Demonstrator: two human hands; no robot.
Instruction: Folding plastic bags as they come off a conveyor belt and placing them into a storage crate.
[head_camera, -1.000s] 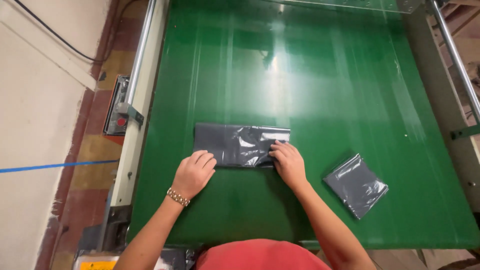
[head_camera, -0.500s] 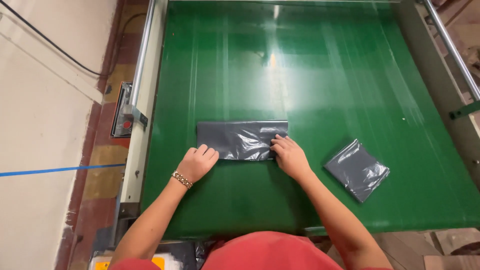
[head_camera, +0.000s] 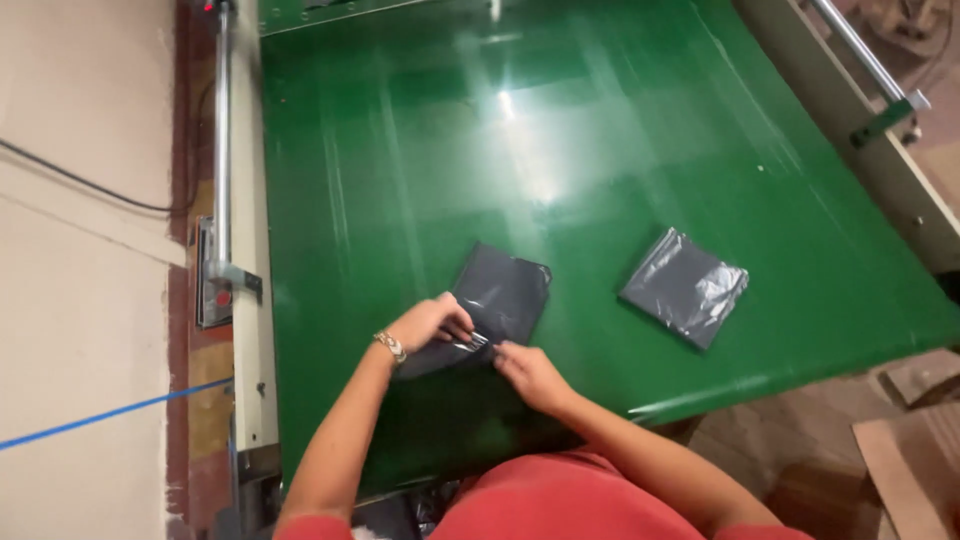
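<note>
Left hand (head_camera: 428, 322): fingers curled together, pinching the near edge of a dark grey plastic bag (head_camera: 497, 300). Right hand (head_camera: 533, 373): fingertips closed on the same edge, just beside the left. Bag lies flat on the green conveyor belt (head_camera: 420, 150), near its front left. Second grey bag (head_camera: 685, 286) rests well apart to the right. Bracelet (head_camera: 390, 346) on left wrist.

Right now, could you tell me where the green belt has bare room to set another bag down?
The far half of the green belt is bare, as is the strip between the two grey bags. The near left is crowded: left hand and right hand work the nearer bag's edge.
</note>
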